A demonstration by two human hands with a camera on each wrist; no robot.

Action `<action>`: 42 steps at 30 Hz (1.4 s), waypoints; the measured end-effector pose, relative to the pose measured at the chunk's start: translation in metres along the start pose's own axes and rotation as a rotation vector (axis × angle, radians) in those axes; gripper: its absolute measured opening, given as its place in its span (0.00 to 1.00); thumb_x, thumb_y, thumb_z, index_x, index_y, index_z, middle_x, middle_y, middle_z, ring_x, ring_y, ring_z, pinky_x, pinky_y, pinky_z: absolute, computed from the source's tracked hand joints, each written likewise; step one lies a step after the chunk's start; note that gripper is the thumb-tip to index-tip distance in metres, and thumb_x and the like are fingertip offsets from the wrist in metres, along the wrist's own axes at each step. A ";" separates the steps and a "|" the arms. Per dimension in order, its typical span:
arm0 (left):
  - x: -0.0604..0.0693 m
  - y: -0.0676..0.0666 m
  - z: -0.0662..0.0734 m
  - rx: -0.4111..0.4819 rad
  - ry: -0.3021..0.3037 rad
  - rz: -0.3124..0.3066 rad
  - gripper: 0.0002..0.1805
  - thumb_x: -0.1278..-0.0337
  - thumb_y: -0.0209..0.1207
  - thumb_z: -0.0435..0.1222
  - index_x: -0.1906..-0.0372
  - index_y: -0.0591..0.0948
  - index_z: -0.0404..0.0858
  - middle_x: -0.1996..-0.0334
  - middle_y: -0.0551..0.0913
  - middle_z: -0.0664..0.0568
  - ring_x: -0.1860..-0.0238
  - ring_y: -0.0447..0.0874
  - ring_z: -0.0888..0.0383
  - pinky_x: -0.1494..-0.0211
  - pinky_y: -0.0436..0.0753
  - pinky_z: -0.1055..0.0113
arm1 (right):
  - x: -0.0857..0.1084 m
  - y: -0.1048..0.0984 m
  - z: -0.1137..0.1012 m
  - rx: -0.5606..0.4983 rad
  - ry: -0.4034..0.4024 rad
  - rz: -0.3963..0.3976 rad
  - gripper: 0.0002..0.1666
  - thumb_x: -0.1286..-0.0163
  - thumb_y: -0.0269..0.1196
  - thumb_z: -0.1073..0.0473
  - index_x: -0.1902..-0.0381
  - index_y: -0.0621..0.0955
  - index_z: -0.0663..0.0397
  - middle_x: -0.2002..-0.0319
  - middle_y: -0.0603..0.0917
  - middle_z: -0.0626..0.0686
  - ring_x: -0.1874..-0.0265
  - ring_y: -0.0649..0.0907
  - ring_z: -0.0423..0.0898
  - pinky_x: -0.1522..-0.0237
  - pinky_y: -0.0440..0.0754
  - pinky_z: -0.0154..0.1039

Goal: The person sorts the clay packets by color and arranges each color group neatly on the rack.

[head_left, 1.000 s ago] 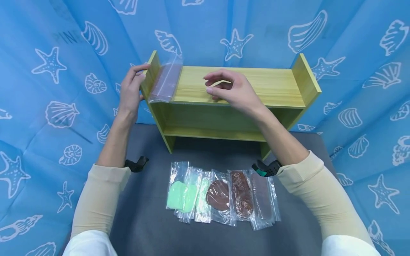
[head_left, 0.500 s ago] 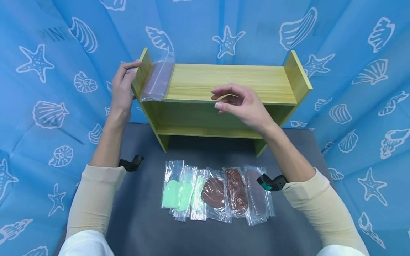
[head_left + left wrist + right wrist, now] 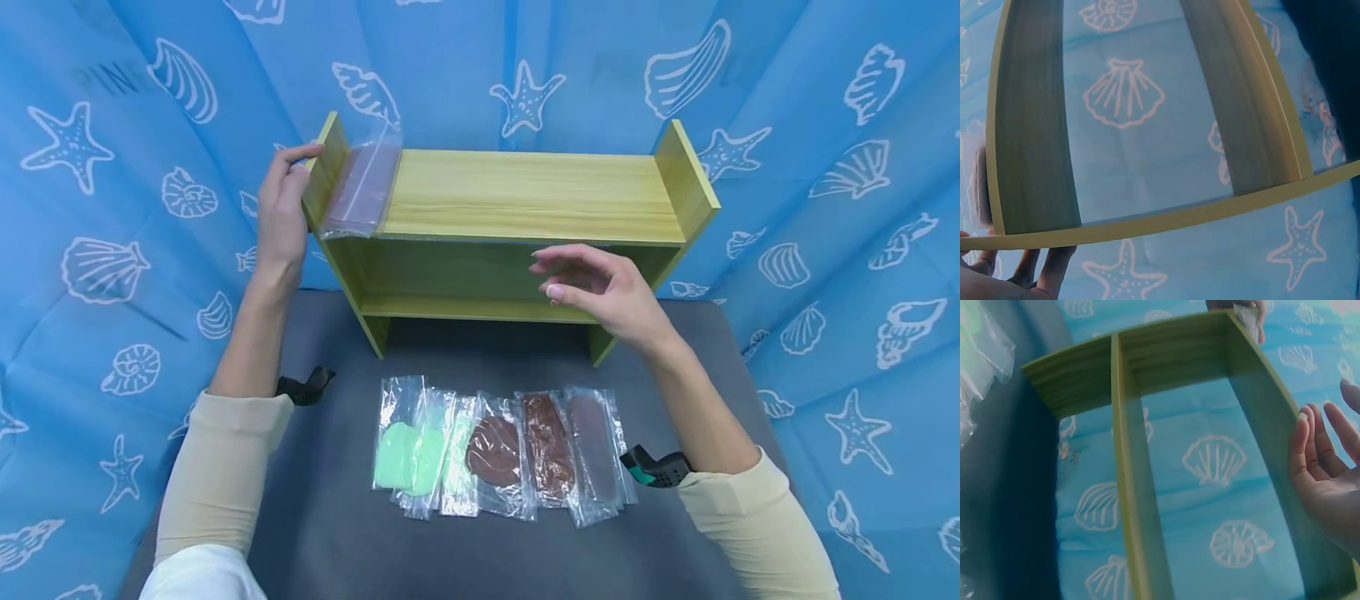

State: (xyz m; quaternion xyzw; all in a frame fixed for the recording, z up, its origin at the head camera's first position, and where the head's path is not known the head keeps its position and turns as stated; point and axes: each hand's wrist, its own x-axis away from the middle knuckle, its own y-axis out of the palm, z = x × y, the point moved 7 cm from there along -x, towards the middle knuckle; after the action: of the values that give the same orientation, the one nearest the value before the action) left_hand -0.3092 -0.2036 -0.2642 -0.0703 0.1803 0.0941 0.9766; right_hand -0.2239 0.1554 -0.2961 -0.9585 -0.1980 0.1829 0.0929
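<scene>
At the left end of a small two-tier wooden shelf (image 3: pixel 525 193), my left hand (image 3: pixel 282 208) holds the side panel, thumb by its edge and fingers against the outer face. Just inside that panel, a clear plastic bag (image 3: pixel 365 183) with a flat mauve-brown piece lies on the top board. My right hand (image 3: pixel 607 292) hovers before the shelf's right half, fingers loosely bent and nothing between them; the right wrist view shows that hand (image 3: pixel 1329 481) apart from the wood. In the left wrist view, fingers (image 3: pixel 1054 272) touch the panel's outside.
On the grey table (image 3: pixel 480 558), a row of overlapping clear bags lies in front of the shelf: light green pieces (image 3: pixel 397 457), a round brown piece (image 3: pixel 495 450), a long brown piece (image 3: pixel 549 446) and a mauve-brown one (image 3: pixel 592 446). A blue seashell curtain (image 3: pixel 450 75) hangs behind.
My right hand has moved from above the top board down, right and towards me. My left hand stays on the side panel. The whole head view has shifted slightly.
</scene>
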 end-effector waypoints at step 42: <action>0.008 -0.001 -0.004 0.061 -0.125 -0.085 0.22 0.26 0.41 0.44 0.35 0.76 0.50 0.39 0.70 0.52 0.45 0.70 0.54 0.43 0.65 0.42 | 0.154 -0.037 0.124 -0.124 0.311 0.235 0.25 0.28 0.60 0.68 0.35 0.73 0.66 0.47 0.84 0.51 0.51 0.85 0.42 0.54 0.82 0.35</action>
State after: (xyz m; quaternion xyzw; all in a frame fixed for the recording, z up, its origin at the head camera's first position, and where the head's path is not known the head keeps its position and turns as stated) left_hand -0.3034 -0.2038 -0.2702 -0.0420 0.1185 0.0511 0.9907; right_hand -0.1526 0.2653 -0.4487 -0.9956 -0.0792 0.0299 0.0413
